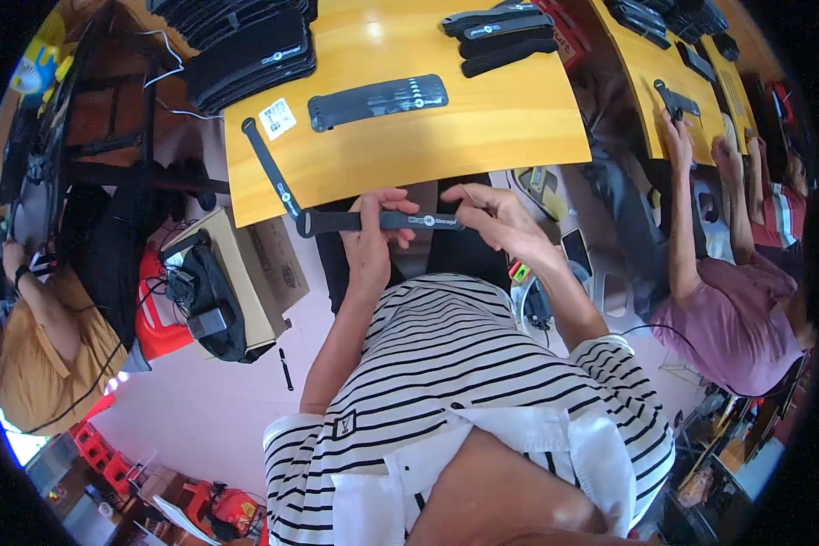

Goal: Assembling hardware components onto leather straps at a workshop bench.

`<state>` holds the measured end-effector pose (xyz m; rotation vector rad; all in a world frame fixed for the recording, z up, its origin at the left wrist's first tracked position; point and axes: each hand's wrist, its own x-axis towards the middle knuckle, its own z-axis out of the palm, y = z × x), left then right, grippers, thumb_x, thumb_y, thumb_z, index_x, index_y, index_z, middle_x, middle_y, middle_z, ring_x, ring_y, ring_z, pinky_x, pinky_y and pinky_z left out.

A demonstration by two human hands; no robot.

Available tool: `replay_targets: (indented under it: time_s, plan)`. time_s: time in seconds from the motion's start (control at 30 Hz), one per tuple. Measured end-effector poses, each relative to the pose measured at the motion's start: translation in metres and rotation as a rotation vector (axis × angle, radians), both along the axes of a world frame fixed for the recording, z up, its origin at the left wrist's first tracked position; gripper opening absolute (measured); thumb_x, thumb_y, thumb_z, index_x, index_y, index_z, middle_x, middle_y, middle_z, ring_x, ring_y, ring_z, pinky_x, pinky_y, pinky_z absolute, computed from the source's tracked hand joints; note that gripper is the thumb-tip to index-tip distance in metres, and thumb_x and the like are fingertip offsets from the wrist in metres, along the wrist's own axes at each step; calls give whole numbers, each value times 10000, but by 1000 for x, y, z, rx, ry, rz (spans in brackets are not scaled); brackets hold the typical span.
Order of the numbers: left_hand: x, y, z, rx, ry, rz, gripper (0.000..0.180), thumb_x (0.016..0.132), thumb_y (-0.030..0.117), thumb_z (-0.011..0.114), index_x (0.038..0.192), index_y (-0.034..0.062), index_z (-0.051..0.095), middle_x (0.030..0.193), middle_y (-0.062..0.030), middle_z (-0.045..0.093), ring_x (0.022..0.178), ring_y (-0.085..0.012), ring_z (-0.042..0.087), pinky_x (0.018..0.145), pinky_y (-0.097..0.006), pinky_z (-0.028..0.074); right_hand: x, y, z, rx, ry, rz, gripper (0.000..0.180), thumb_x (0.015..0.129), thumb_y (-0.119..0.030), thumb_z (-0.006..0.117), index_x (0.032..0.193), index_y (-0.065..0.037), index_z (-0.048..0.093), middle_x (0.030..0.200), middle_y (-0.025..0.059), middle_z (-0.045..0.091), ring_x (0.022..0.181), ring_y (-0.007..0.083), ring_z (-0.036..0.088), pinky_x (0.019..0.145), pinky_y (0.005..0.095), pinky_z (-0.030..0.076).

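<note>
A black hook-and-loop strap (337, 222) with pale print and a looped end stretches crosswise in front of my body, just off the table's near edge. My left hand (370, 246) has it threaded between its fingers, the looped end sticking out to the left. At the strap's other end, my right hand (508, 223) pinches the tip between thumb and fingers. On the table's left side lies another single black strap (268, 166), its printed end near the edge. Beyond my hands, a flat row of overlapping black straps (373, 103) rests on the yellow table (510, 123).
A tall stack of black straps (255, 73) stands far left, beside a white label (278, 118). More straps (505, 50) lie far right. An open cardboard box (273, 264) with a black bag (211, 300) sits left on the floor. Co-workers sit on both sides.
</note>
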<state>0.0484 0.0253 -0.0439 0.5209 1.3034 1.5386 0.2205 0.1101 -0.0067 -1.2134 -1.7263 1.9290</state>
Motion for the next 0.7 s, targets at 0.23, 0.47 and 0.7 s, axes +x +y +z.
replay_targets:
  time_s: [0.23, 0.47, 0.7]
  plan:
    - [-8, 2, -8, 13, -241, 31, 304, 942, 266, 444, 968, -13, 561, 827, -117, 624, 549, -117, 574, 476, -195, 464, 12, 10, -25, -158, 30, -100, 121, 819, -138, 614, 828, -20, 639, 571, -1, 540, 412, 8, 366, 374, 159, 248]
    - [-66, 5, -20, -56, -140, 135, 162, 859, 96, 581, 990, 6, 617, 884, -71, 634, 622, -128, 616, 566, -205, 525, 7, 40, -40, -65, 0, -255, 124, 804, -138, 643, 797, -16, 621, 585, 6, 556, 390, 8, 364, 369, 157, 268]
    - [-110, 45, -18, -129, 13, 31, 179, 869, 74, 552, 1000, -32, 611, 849, -100, 637, 704, -171, 652, 648, -227, 546, -21, 93, -58, -80, 172, -235, 116, 847, -132, 591, 824, -20, 605, 644, 11, 574, 406, 17, 350, 372, 174, 243]
